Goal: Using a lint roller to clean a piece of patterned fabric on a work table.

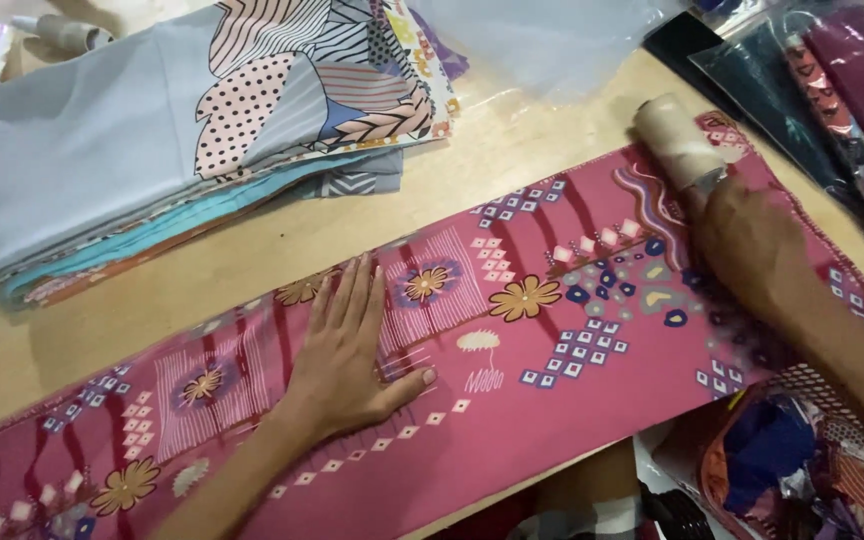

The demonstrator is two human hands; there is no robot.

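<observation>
Folded fabric stack [152, 150] rests at bench [82, 330] upper left. Pink patterned cloth [512, 400] lies spread diagonally across the bench. Left hand [347, 355] pressed flat on the cloth, fingers extended, holding nothing. Right hand [747, 245], grip closed around a cardboard roll [674, 140] at the cloth's far right end

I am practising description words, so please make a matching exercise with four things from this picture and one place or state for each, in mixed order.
Things:
1. left hand
2. right hand
3. cardboard roll
4. stack of folded fabrics

Places or states:
a. far left of the wooden table, beyond the pink cloth
b. flat, fingers spread, on the pink patterned cloth
c. at the right end of the cloth, under the fingers
d. gripping the roll

Pairs: 1-b, 2-d, 3-c, 4-a
</observation>
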